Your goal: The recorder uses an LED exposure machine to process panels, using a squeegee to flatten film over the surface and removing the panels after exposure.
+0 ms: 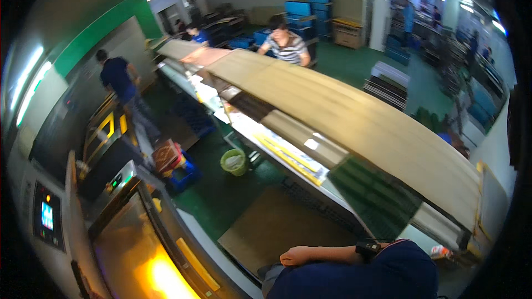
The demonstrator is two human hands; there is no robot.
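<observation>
Only one of my hands shows. My right hand (pixel 299 256) lies at the bottom edge, at the end of a bare forearm with a black wrist band (pixel 368 247) and a dark blue sleeve (pixel 399 274). Its fingers are curled in and I see nothing in it. It hovers over a brown floor mat (pixel 277 227), next to the near end of a long workbench (pixel 332 188). My left hand is out of view.
A long tan board (pixel 354 116) runs along the workbench, with a green ribbed mat (pixel 377 194) and yellow strips (pixel 288 158) below it. A glowing orange machine (pixel 149 266) stands at the left. A green bucket (pixel 234 161) sits on the floor. Several people work further back.
</observation>
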